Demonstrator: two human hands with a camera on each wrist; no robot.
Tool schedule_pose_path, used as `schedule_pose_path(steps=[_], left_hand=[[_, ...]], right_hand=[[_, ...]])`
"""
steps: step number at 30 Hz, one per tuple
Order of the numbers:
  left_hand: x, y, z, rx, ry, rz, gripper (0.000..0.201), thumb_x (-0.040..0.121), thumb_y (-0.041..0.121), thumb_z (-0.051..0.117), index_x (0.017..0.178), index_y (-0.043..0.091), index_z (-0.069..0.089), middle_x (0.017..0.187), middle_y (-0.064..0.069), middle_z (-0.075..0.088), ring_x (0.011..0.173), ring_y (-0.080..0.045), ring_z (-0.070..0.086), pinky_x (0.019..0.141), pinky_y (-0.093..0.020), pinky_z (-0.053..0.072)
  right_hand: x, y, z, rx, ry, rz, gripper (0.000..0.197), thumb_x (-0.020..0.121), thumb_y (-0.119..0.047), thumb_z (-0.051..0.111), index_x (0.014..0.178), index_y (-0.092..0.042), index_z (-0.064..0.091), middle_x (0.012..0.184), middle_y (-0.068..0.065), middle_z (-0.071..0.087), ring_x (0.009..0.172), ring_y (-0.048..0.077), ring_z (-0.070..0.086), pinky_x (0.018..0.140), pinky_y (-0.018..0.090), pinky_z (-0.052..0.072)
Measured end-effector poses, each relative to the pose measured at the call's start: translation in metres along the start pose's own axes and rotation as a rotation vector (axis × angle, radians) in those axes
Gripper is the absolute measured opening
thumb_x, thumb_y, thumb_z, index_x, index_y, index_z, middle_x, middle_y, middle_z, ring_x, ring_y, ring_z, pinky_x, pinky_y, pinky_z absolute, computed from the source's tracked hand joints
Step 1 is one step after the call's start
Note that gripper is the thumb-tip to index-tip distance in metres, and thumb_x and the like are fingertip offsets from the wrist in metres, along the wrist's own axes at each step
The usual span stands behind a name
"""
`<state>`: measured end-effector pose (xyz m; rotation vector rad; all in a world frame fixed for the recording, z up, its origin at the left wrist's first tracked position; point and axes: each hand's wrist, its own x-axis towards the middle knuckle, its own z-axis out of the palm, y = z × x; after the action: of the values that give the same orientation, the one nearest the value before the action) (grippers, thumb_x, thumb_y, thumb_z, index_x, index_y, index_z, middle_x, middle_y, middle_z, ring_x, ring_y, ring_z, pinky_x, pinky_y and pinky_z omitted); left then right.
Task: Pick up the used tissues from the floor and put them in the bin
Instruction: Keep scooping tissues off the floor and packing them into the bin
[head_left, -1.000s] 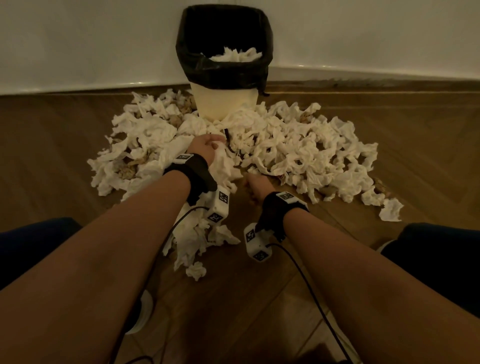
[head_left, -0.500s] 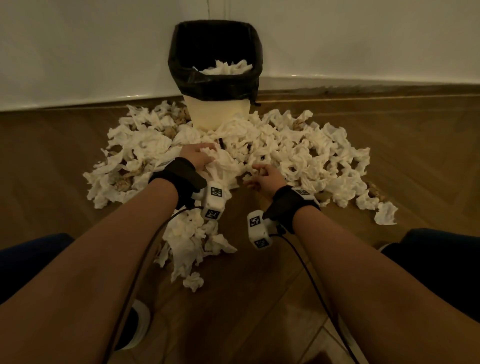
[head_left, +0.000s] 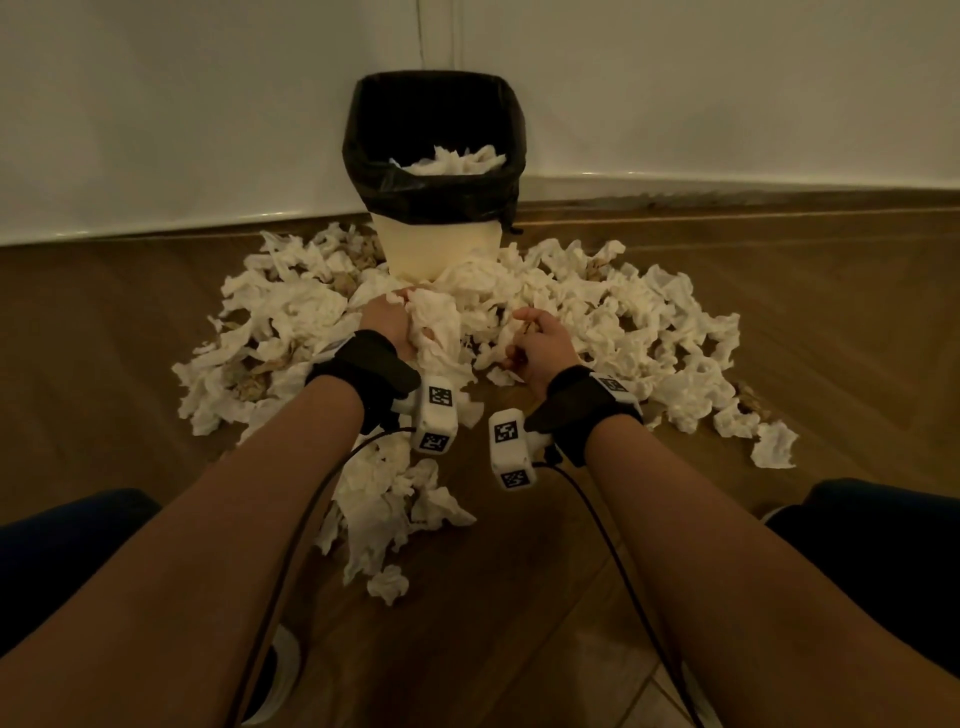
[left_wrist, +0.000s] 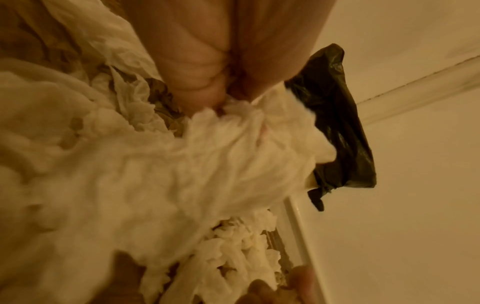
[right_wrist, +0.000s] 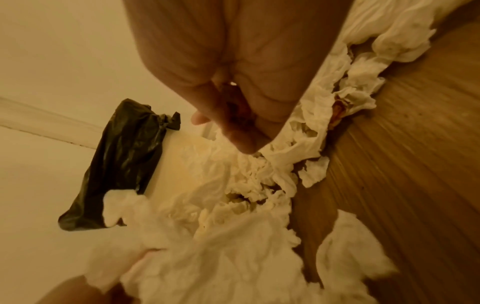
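Left hand: my left hand (head_left: 387, 325) is curled round a thick wad of tissues (head_left: 435, 332), just in front of the bin's base; in the left wrist view the fingers (left_wrist: 197, 82) close tight on the crumpled paper (left_wrist: 233, 144).
Right hand: my right hand (head_left: 540, 345) sits just right of the left one, near the front of the bin, over the edge of the heap. Its fingers (right_wrist: 233, 123) are bent and drawn together above the tissues; I see something small and dark between them, but I cannot tell what it is or whether it is truly held.
Wristbands: I wear a black band on each wrist, left (head_left: 363, 364) and right (head_left: 587, 405), each with a white camera block, left (head_left: 435, 415) and right (head_left: 511, 447), and a black cable (head_left: 597, 514) running back towards me.
Tissues on the floor: a wide heap (head_left: 623, 322) fans out on both sides of the bin's foot, touching it; a tail of it (head_left: 384, 499) runs from the bin towards me, between my forearms; one loose piece (head_left: 774, 444) lies far right of the bin.
Bin: a pale bin (head_left: 439, 249) with a black liner (head_left: 431, 200) folded over its rim stands upright against the wall (head_left: 156, 104); some tissues (head_left: 457, 161) already lie inside.
Floor: brown wood boards (head_left: 831, 291) around the bin.
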<state>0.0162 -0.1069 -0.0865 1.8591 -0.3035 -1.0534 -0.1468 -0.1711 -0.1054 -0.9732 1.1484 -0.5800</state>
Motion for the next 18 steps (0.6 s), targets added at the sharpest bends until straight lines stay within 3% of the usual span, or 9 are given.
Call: schedule_pose_path(steps=[2,3,5,7,9,12,14,16,18], left_hand=[[-0.007,0.006,0.001,-0.035,-0.068,0.011,0.047,0.091,-0.01,0.028,0.136,-0.004,0.039,0.141,-0.023,0.04,0.129,-0.039,0.038,0.091,-0.025,0.044],[-0.01,0.01,0.001,-0.114,-0.099,0.017,0.054,0.087,-0.015,0.026,0.137,-0.001,0.04,0.142,-0.021,0.039,0.131,-0.038,0.036,0.099,-0.026,0.042],[-0.008,0.011,0.004,-0.132,-0.115,0.026,0.061,0.084,-0.018,0.03,0.14,0.006,0.038,0.145,-0.017,0.036,0.133,-0.035,0.034,0.11,-0.04,0.033],[-0.005,0.012,0.003,-0.054,-0.102,0.001,0.058,0.087,-0.012,0.046,0.141,0.003,0.034,0.144,-0.019,0.038,0.13,-0.036,0.039,0.106,-0.042,0.036],[-0.007,0.012,0.001,0.202,-0.02,0.038,0.048,0.087,0.003,0.059,0.131,-0.006,0.043,0.131,-0.024,0.05,0.12,-0.039,0.05,0.092,-0.036,0.046],[-0.008,0.011,0.002,0.207,-0.003,0.112,0.036,0.091,0.012,0.055,0.116,-0.014,0.051,0.117,-0.03,0.059,0.11,-0.042,0.057,0.09,-0.043,0.048],[-0.01,0.013,0.004,0.062,-0.04,0.109,0.033,0.095,0.01,0.046,0.118,-0.014,0.05,0.103,-0.025,0.065,0.105,-0.04,0.059,0.094,-0.046,0.046],[-0.011,0.018,0.004,-0.001,-0.055,0.142,0.032,0.098,0.011,0.042,0.119,-0.011,0.051,0.094,-0.019,0.069,0.102,-0.036,0.059,0.096,-0.048,0.044],[-0.012,0.025,0.003,0.031,-0.02,0.253,0.031,0.098,0.013,0.042,0.121,-0.006,0.053,0.114,-0.022,0.063,0.111,-0.036,0.056,0.1,-0.049,0.042]], right_hand=[[0.001,-0.002,0.002,0.058,0.016,0.044,0.036,0.088,0.01,0.028,0.083,-0.019,0.049,0.067,0.006,0.038,0.052,0.016,0.036,0.048,0.026,0.033],[0.001,-0.003,0.003,0.091,0.02,0.066,0.035,0.087,0.008,0.027,0.083,-0.018,0.049,0.066,0.005,0.035,0.052,0.015,0.033,0.048,0.025,0.029],[0.001,-0.007,0.004,0.129,0.014,0.093,0.033,0.089,0.002,0.026,0.088,-0.017,0.053,0.066,0.002,0.033,0.053,0.013,0.03,0.049,0.024,0.026],[0.0,-0.01,0.005,0.107,-0.01,0.064,0.036,0.092,0.002,0.026,0.107,-0.01,0.057,0.07,0.002,0.039,0.054,0.012,0.034,0.048,0.025,0.028],[-0.001,-0.013,0.006,0.037,-0.043,0.0,0.039,0.096,0.003,0.029,0.128,-0.006,0.049,0.088,0.006,0.049,0.059,0.013,0.045,0.051,0.024,0.037],[-0.002,-0.017,0.008,-0.031,-0.096,-0.091,0.039,0.1,-0.002,0.033,0.139,-0.007,0.037,0.118,0.014,0.048,0.076,0.016,0.06,0.069,0.026,0.05],[-0.004,-0.022,0.01,-0.019,-0.119,-0.148,0.039,0.099,-0.003,0.036,0.139,-0.006,0.037,0.111,0.016,0.051,0.082,0.018,0.063,0.076,0.028,0.051],[-0.005,-0.03,0.009,-0.034,-0.118,-0.212,0.036,0.098,-0.005,0.042,0.134,-0.008,0.042,0.099,0.011,0.057,0.082,0.018,0.064,0.074,0.028,0.052],[-0.006,-0.041,0.008,-0.043,-0.094,-0.26,0.032,0.094,-0.008,0.05,0.126,-0.011,0.048,0.099,0.01,0.062,0.076,0.015,0.065,0.07,0.029,0.051]])
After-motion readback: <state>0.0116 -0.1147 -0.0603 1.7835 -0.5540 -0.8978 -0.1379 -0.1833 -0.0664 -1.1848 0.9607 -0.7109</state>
